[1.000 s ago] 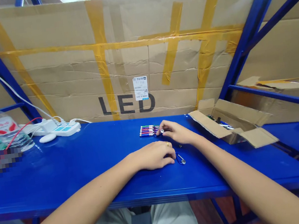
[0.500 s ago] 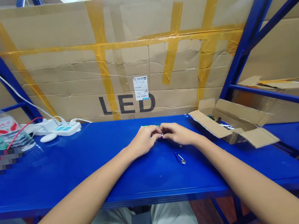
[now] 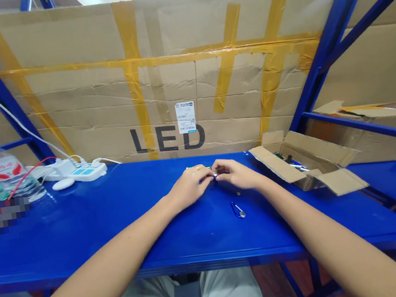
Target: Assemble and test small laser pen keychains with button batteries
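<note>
Over the blue table (image 3: 95,230), my left hand (image 3: 188,187) and my right hand (image 3: 238,173) meet with fingertips pinched together. Between them is a small shiny metal piece (image 3: 215,175), mostly covered by the fingers, so its kind does not show. Both hands seem to grip it. Behind the fingers a thin green-edged strip (image 3: 208,167) is partly visible. A blue carabiner (image 3: 238,210) with a round silver end lies below my right hand. A tiny metal bit (image 3: 238,193) rests between that hand and the carabiner.
An open cardboard box (image 3: 312,183) with small blue and silver items stands at the right. On the left are a water bottle (image 3: 6,171), a white power strip (image 3: 89,171) and a white oval object (image 3: 63,184). A large cardboard sheet (image 3: 101,107) walls the back.
My right hand's fingers have shifted slightly up and apart from the left fingertips, showing more of the small metal piece. The carabiner and box have not moved on the table.
</note>
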A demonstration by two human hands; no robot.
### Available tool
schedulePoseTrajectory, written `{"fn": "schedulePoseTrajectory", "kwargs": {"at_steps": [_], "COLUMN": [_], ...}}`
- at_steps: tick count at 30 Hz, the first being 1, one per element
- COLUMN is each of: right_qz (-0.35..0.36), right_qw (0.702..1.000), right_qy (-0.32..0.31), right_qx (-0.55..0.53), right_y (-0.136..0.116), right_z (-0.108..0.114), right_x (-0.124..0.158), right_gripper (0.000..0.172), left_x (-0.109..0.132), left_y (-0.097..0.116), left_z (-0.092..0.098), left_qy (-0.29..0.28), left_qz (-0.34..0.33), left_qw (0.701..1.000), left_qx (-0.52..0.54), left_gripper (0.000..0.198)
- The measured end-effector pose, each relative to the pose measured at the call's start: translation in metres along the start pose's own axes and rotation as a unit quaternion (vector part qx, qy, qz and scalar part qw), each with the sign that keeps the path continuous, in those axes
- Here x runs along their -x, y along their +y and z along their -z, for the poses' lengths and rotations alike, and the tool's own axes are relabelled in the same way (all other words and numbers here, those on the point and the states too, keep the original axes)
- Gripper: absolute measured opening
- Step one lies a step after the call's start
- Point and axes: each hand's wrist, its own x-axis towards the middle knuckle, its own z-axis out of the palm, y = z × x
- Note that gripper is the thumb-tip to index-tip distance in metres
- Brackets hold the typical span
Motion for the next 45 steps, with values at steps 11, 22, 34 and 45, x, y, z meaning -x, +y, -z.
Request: {"fn": "schedulePoseTrajectory", "kwargs": {"at_steps": [11, 22, 34, 45], "right_qz": [-0.001, -0.022, -0.038, -0.027], "right_qw": [0.993, 0.990, 0.999, 0.999], "right_qy": [0.044, 0.061, -0.004, 0.044], "right_qx": [0.106, 0.125, -0.030, 0.008], "right_y": [-0.007, 0.001, -0.008, -0.007], "right_z": [0.018, 0.021, 0.004, 0.007], "right_x": [0.003, 0.002, 0.002, 0.000], "right_gripper": [0.007, 0.008, 0.011, 0.011], "left_x": [-0.007, -0.022, -0.010, -0.004], "left_y": [0.027, 0.016, -0.003, 0.030], "left_z": [-0.029, -0.040, -0.007, 0.001], "left_qy": [-0.188, -0.221, 0.013, -0.028], "left_qz": [-0.066, 0.006, 0.018, -0.034], "left_qw": [0.979, 0.975, 0.999, 0.998], "left_qx": [-0.044, 0.017, 0.025, -0.045], "left_gripper": [0.027, 0.008, 0.013, 0.015]}}
